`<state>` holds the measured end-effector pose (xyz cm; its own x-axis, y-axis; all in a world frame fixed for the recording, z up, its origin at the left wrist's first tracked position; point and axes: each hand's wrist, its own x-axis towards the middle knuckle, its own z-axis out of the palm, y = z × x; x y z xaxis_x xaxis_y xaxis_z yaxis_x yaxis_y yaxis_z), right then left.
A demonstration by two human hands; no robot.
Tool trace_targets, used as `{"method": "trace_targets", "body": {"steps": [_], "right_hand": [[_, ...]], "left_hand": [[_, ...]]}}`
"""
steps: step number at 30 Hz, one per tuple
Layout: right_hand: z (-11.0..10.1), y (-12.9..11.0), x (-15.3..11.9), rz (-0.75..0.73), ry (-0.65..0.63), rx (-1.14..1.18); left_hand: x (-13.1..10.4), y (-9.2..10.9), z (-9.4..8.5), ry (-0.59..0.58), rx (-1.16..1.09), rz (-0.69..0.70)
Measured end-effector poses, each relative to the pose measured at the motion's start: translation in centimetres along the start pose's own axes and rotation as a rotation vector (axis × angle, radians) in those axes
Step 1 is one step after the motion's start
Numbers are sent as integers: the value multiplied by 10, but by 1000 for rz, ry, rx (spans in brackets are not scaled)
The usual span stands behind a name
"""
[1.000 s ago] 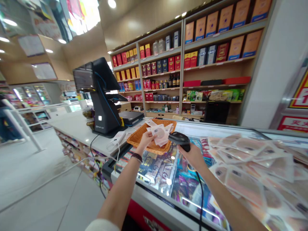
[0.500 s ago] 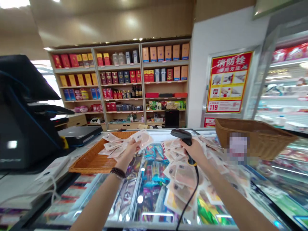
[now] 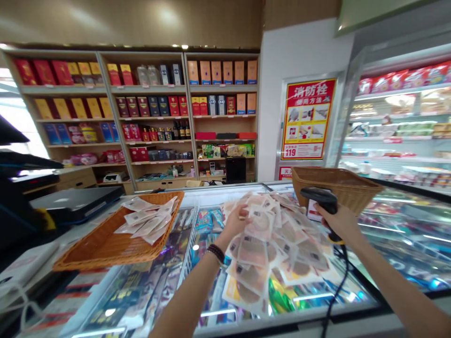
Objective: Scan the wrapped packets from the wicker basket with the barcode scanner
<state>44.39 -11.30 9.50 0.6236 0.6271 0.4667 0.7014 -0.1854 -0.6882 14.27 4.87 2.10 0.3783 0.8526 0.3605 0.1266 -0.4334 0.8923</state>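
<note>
My right hand [image 3: 341,221] is closed around the handle of a black barcode scanner [image 3: 322,199], which is held up in front of the brown basket at the right. A cable runs down from the scanner. My left hand [image 3: 235,225], with a dark beaded bracelet on its wrist, is at the left side of a spread heap of flat clear packets [image 3: 282,241]. Its fingers are curled at the edge of one packet [image 3: 261,220] with a small dark printed square. More such packets [image 3: 150,218] lie in an orange wicker basket [image 3: 105,258] to the left.
Under these things is a glass-topped freezer [image 3: 141,291] with coloured packs inside. A brown wicker basket [image 3: 364,190] stands at the right. Checkout equipment [image 3: 77,204] is at the left; shelves [image 3: 155,117] of boxes and bottles line the back wall.
The view has turned right. My left hand has moved with a packet from beside the orange basket to the heap. My right hand has carried the scanner right, away from the heap.
</note>
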Motion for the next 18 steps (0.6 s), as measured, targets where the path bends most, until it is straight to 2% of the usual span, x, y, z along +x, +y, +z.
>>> {"method": "trace_targets", "body": {"steps": [2, 4, 7, 10, 14, 18], "right_hand": [[-1, -1, -3, 60, -47, -18], [2, -6, -7, 90, -82, -45], [12, -20, -13, 73, -121, -59], [31, -40, -17, 52, -165, -5], [64, -79, -24, 42, -220, 98], [101, -127, -41, -5, -337, 220]], "left_hand": [[-6, 0, 6, 106, 213, 170], [-14, 1, 2, 183, 369, 289], [-27, 0, -22, 228, 503, 341], [-38, -5, -67, 268, 606, 312], [-54, -12, -147, 363, 713, 223], [-73, -14, -227, 503, 787, 12]]}}
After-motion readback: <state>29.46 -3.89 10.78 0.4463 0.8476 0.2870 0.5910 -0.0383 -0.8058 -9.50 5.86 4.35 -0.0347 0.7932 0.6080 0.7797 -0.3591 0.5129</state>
